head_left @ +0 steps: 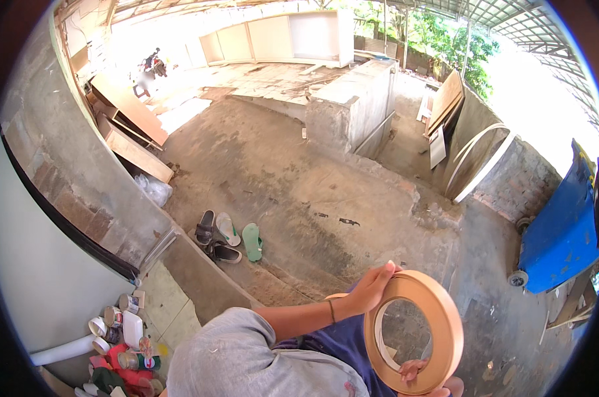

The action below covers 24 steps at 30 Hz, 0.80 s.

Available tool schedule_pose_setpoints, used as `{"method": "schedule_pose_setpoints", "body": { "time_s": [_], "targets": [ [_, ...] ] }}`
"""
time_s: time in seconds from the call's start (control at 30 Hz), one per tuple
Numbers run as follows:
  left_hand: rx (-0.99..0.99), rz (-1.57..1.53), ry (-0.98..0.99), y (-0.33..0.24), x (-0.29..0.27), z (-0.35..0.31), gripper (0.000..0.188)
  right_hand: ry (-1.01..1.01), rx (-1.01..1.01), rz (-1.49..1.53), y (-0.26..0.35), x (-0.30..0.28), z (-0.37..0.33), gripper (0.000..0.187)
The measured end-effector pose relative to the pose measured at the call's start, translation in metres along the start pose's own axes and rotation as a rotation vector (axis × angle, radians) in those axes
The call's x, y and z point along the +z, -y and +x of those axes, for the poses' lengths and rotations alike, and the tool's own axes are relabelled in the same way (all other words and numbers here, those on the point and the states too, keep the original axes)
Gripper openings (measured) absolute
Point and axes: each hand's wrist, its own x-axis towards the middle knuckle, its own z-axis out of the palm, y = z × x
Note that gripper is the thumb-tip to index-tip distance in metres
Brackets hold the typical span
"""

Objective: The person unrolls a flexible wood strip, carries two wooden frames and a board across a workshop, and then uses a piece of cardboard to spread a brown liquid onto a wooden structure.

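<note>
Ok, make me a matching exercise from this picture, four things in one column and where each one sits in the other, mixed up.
Things:
1. roll of tan edge tape
2. sandals
3. blue wheeled bin
4. tins and cups

Places:
A. far right, against the brick wall
B. lower left, at the foot of the white panel
C. between the left hand and right hand
D. on the concrete floor, mid-left

Pairs: 1-C, 2-D, 3-A, 4-B
</note>
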Motion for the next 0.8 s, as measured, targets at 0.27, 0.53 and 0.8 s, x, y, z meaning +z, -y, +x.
{"method": "schedule_pose_setpoints", "body": {
  "time_s": [0.27, 0.53, 0.8],
  "targets": [
    [0.652, 0.7, 0.384, -0.07, 0.026, 0.028, 0.043, 0.051, 0.018, 0.016, -0.041, 0.001, -0.004, 0.07],
    [1.018, 0.954, 0.955, -0.063, 0.063, 0.012, 0.04, -0.065, 0.389, -0.538, -0.02, 0.01, -0.002, 0.048],
    [0.023, 0.284, 0.178, 0.0, 0.004, 0.024, 0.053, 0.042, -0.09, 0.113, -0.02, -0.012, -0.022, 0.066]
  ]
}}
